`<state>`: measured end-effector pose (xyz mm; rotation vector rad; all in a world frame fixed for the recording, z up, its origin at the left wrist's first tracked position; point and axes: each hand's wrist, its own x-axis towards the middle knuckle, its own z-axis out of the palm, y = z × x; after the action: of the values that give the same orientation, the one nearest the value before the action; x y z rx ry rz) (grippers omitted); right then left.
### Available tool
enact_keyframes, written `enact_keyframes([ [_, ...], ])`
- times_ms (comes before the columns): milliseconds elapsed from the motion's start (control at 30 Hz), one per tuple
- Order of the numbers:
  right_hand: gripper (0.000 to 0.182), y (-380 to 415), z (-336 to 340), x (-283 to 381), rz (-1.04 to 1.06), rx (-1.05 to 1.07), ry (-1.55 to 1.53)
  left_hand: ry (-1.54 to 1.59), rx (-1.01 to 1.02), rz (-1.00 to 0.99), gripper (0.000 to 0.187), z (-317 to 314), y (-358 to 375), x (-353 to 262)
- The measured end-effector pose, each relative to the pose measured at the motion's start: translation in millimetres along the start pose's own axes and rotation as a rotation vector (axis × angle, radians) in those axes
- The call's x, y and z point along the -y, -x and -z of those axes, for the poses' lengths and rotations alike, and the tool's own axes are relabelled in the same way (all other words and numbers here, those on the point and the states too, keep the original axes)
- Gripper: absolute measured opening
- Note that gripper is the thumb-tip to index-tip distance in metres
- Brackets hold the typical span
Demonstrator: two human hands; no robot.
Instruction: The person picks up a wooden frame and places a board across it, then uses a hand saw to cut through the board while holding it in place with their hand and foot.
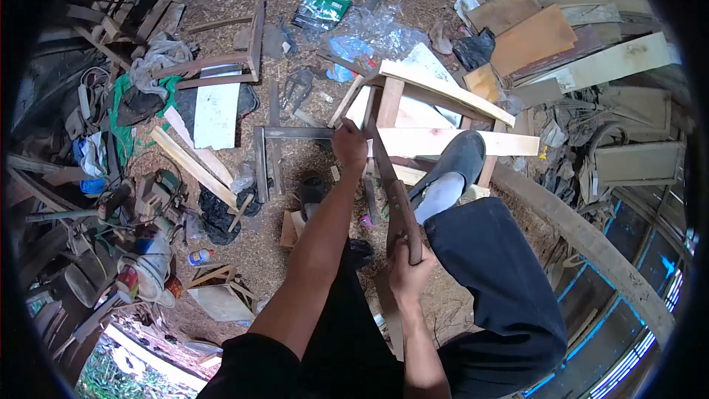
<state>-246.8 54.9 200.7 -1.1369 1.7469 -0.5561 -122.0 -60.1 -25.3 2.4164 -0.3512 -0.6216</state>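
Item: one long brown wooden piece (393, 188), slanting across the centre, its far end over a pale wooden frame (443, 87). Its near end is gripped by the right hand (411, 270), fingers closed around the wood. The left hand (351, 146) is closed at the far part, beside the frame — its fingers are curled, their exact wrap partly hidden.

Frame: pale boards joined by brown crosspieces; a pale board (487, 145) is pressed upon by a dark shoe (461, 159), worn over a white sock.

Floor, strewn with shavings: one white panel (216, 114), left of the frame; one green packet (323, 7), beyond it, with clear plastic (380, 29) nearby; one orange-brown board (532, 41), far right; one blue-labelled bottle (200, 257), lying at left — near a white bucket (153, 266).
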Motion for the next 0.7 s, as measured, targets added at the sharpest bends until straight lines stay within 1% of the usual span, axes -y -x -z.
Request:
enact_keyframes([
  [33,0.022,-4,-1,14,-0.001,-0.002,0.004,-0.006,-0.015,-0.021,0.055,-2,1,2],
  [100,0.019,-17,-6,54,-0.177,-0.006,-0.004,-0.021,-0.054,-0.068,0.055,-3,-2,5],
  [133,0.017,-30,-9,76,-0.073,0.055,0.084,0.005,0.041,0.004,0.056,6,0,-2],
  [167,0.017,-37,-11,74,-0.076,0.048,0.090,0.007,0.050,0.005,0.056,9,7,-4],
  [233,0.018,-61,-31,54,-0.103,0.082,-0.001,0.028,0.105,0.117,0.057,11,1,-9],
  [267,0.018,-71,-41,40,-0.097,0.090,-0.004,0.011,0.084,0.053,0.059,10,-1,-8],
  [333,0.021,-93,-64,21,0.022,0.069,0.160,0.012,0.049,0.046,0.060,11,4,-9],
  [367,0.021,-105,-74,19,0.026,0.074,0.148,0.014,0.018,0.042,0.061,9,1,-11],
  [400,0.023,-112,-83,19,-0.042,0.095,0.125,-0.003,0.063,0.043,0.061,11,0,-11],
  [433,0.024,-116,-91,17,-0.107,0.116,0.102,-0.010,0.057,0.040,0.061,12,-5,-12],
  [467,0.024,-117,-88,10,-0.096,0.108,0.139,-0.020,0.104,0.043,0.061,11,-5,-13],
  [500,0.024,-111,-82,14,-0.103,0.116,0.146,-0.028,0.146,0.050,0.060,8,-6,-12],
  [533,0.024,-100,-74,27,-0.134,0.112,0.164,0.016,0.057,0.027,0.059,-6,-7,-1],
  [567,0.024,-81,-59,39,-0.174,0.104,0.195,0.013,0.067,0.041,0.059,-5,-4,0],
  [633,0.025,-31,-24,62,-0.214,0.112,0.129,-0.023,0.082,-0.063,0.058,2,-7,-8],
  [700,0.026,16,8,79,-0.348,0.092,0.092,-0.022,0.075,-0.093,0.058,6,-7,-10],
])
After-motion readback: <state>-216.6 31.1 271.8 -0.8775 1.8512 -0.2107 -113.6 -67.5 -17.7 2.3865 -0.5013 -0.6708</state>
